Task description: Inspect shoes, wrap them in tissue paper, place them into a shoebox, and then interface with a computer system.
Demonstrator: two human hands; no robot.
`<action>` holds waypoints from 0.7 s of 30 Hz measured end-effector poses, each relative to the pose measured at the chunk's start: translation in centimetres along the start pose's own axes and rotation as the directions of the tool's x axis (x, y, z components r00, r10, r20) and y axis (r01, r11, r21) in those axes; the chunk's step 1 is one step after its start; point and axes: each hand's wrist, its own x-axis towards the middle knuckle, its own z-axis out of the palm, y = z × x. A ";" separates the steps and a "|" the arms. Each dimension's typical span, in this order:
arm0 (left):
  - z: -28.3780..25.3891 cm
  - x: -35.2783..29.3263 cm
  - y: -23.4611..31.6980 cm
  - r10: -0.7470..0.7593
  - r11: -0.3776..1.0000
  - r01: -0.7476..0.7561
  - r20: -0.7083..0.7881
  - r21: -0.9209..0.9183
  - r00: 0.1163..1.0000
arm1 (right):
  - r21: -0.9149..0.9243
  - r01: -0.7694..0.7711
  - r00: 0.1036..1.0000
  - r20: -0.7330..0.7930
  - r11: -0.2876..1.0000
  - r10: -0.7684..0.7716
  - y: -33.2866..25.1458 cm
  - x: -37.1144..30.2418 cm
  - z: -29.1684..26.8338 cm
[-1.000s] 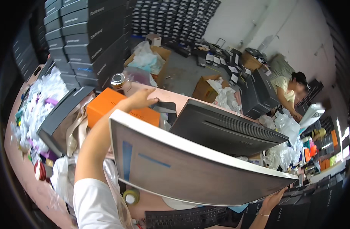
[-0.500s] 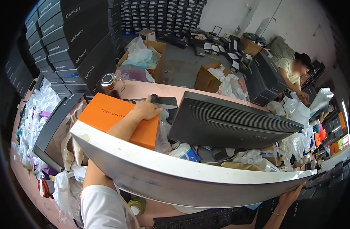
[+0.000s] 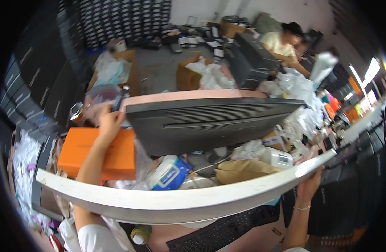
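Note:
My left arm reaches over the white-edged monitor [image 3: 159, 202] and past the orange shoebox [image 3: 77, 147]. My left hand [image 3: 109, 124] is closed around a long dark object [image 3: 120, 100], raised upright above the pink table; blur hides its exact kind. At the monitor's right end my right hand [image 3: 309, 185] grips the casing from below and outside, fingers wrapped around its edge. A second, black monitor [image 3: 214, 126] stands beyond the white one, its vented back showing, just right of my left hand.
Between the monitors lie a blue-and-white packet [image 3: 170, 172], a brown paper bag [image 3: 243, 170] and a small white device [image 3: 278, 157]. Below are a black keyboard [image 3: 218, 233] and a bottle [image 3: 140, 235]. Dark boxes [image 3: 37, 84] stack left. A co-worker [image 3: 281, 46] sits far right.
My left hand has lifted the dark object off the table and tilted it upright. The view has swung, so most things sit further left. My right hand stays on the monitor's edge.

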 end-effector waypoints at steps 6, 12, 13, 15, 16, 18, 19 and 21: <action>-9.7 3.4 -0.8 0.025 0.991 0.013 -0.271 0.137 0.962 | -0.119 0.068 0.997 0.032 0.991 -0.064 0.8 0.7 -1.1; -26.6 5.1 -1.4 0.180 0.974 -0.110 -0.374 0.200 0.910 | -0.251 0.206 0.978 0.075 0.946 -0.193 3.4 1.3 -2.4; -30.5 4.7 -0.3 0.260 0.945 -0.152 -0.382 0.290 0.887 | -0.227 0.052 0.984 0.179 0.973 -0.010 0.4 -0.1 -0.8; -34.8 3.1 8.2 0.272 0.946 -0.163 -0.412 0.280 0.870 | -0.278 0.057 0.994 0.103 0.959 -0.029 -2.7 -1.8 -0.2; -36.9 1.6 13.2 0.300 0.936 -0.209 -0.330 0.284 0.895 | -0.161 0.138 0.988 0.088 0.977 -0.125 -3.6 -2.8 -0.4; -38.9 -2.3 23.5 0.366 0.907 -0.320 -0.138 0.274 0.920 | -0.252 0.343 0.939 0.126 0.905 -0.321 -7.7 -5.8 -1.1; -39.5 -4.6 28.9 0.402 0.888 -0.383 -0.023 0.255 0.915 | -0.278 0.339 0.924 0.276 0.899 -0.264 -10.2 -8.1 -1.0; -37.0 -8.1 40.3 0.541 0.822 -0.567 0.252 0.041 0.802 | -0.226 0.406 0.799 0.557 0.886 -0.224 -14.9 -12.5 -2.0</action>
